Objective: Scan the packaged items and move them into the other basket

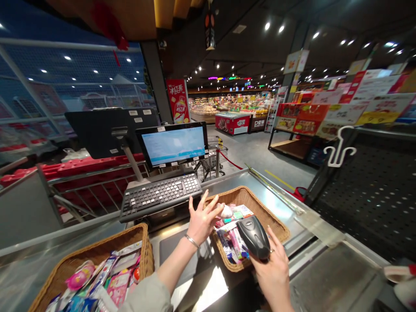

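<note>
Red banner (177, 100), reads 冰红茶, other signs blurred

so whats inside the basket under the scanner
The wicker basket holds colourful packaged goods and a white item. The handheld scanner, held in the right hand, covers the middle of the pile, so whatever lies below it cannot be seen.

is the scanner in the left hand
No, the handheld barcode scanner is gripped in the right hand, while the left hand is open beside a wicker basket.
</note>
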Demonstrator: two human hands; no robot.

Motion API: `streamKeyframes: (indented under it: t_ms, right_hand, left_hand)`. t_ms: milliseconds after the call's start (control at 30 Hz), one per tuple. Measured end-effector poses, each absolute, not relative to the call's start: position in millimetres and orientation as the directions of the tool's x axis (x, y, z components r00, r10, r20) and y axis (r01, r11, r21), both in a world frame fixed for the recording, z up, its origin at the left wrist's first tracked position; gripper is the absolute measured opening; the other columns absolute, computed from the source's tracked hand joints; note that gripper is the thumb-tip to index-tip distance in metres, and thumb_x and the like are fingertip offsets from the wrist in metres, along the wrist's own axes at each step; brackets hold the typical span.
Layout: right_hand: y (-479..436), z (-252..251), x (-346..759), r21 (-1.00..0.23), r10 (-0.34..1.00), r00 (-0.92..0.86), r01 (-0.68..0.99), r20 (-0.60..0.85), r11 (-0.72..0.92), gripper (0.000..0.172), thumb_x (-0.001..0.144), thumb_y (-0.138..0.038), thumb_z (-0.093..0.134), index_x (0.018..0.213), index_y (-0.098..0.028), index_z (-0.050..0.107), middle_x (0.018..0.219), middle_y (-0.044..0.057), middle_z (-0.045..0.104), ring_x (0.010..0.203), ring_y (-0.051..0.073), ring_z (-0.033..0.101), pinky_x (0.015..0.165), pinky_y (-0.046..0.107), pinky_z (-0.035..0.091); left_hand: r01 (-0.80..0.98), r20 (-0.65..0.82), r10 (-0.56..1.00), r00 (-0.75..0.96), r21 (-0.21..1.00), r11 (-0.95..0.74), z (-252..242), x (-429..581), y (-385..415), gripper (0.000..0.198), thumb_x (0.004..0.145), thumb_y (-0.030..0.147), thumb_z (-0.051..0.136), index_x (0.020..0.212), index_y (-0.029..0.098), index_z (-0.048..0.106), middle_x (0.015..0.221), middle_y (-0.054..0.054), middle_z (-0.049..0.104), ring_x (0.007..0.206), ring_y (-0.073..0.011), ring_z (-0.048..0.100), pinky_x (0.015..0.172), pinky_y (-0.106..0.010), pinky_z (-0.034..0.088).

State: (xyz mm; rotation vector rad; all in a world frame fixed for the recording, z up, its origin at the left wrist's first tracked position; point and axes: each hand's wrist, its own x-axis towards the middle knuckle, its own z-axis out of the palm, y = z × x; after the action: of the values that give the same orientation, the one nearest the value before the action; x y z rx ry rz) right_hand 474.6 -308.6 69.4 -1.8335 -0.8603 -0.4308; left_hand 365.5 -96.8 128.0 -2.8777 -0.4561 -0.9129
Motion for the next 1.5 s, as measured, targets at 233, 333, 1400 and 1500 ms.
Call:
streamKeyframes:
  t_ms: [233, 333, 1400, 1500]
  right_hand:
    - [-308.0, 62.6, 480.8, -0.689, 0.266, 0.75, 0.661, 0.605, -0.297, 0.049, 0.08, -0.051, 0.062, 0.111, -0.013, 0.067, 0.123, 0.02, 0.064, 0.123, 0.033, 0.053, 0.103, 0.054, 0.041]
    - [-304.0, 62.4, 479.9, -0.696, 0.247, 0.768, 0.641, 0.592, -0.323, 0.05, 0.078, -0.055, 0.062, 0.105, -0.013, 0.07, 0.12, 0.021, 0.065, 0.118, 0.034, 0.056, 0.102, 0.054, 0.041]
    - [-209.8, 65.2, 373.7, -0.756, 0.644, 0.603, 0.652, 0.471, -0.058, 0.046, 0.077, -0.056, 0.062, 0.099, -0.018, 0.072, 0.128, 0.017, 0.061, 0.124, 0.034, 0.051, 0.108, 0.054, 0.034]
    - [-200.5, 61.7, 361.2, -0.745, 0.683, 0.567, 0.666, 0.461, -0.051, 0.048, 0.077, -0.059, 0.062, 0.099, -0.017, 0.072, 0.131, 0.019, 0.059, 0.126, 0.034, 0.049, 0.108, 0.054, 0.033]
  left_hand:
    - [0.423, 0.599, 0.347, 0.722, 0.015, -0.906, 132.8, 372.5, -105.4, 0.061, 0.093, 0.039, 0.051, 0.15, 0.031, 0.032, 0.154, -0.008, 0.038, 0.148, -0.0311, 0.021, 0.117, -0.064, -0.004]
    - [0.475, 0.594, 0.393, 0.702, 0.02, -0.88, 130.0, 360.0, -100.1, 0.061, 0.093, 0.036, 0.049, 0.151, 0.028, 0.031, 0.154, -0.01, 0.038, 0.148, -0.0317, 0.022, 0.116, -0.064, -0.004]
    - [0.833, 0.409, 0.765, 0.498, 0.019, -0.553, 113.1, 161.6, -80.4, 0.082, 0.087, 0.054, 0.056, 0.155, 0.026, 0.017, 0.163, -0.011, 0.014, 0.15, -0.0363, 0.009, 0.112, -0.073, 0.005]
    - [0.864, 0.389, 0.799, 0.458, 0.016, -0.503, 106.2, 137.8, -77.9, 0.082, 0.087, 0.051, 0.057, 0.154, 0.026, 0.017, 0.162, -0.012, 0.015, 0.149, -0.0367, 0.01, 0.112, -0.074, 0.006]
